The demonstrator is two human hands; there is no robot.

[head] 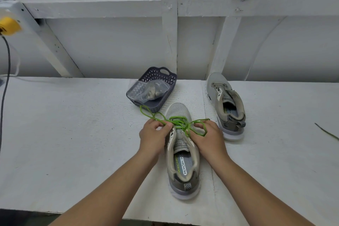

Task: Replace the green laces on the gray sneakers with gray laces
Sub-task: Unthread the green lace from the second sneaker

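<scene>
A gray sneaker (183,167) lies in front of me, heel toward me, with a green lace (178,122) loosely threaded near its toe end. My left hand (153,137) pinches the lace on the shoe's left side, where its loops trail toward the basket. My right hand (209,136) grips the lace's loops on the right side. A second gray sneaker (226,102) stands farther right with no lace in it. A clear bag of gray laces (149,91) rests in a dark purple basket (165,97).
Everything sits on a white table (73,134) against a white framed wall. A black cable (4,86) hangs at the far left under a yellow object (9,25). A thin dark green strand (327,132) lies at the table's right edge.
</scene>
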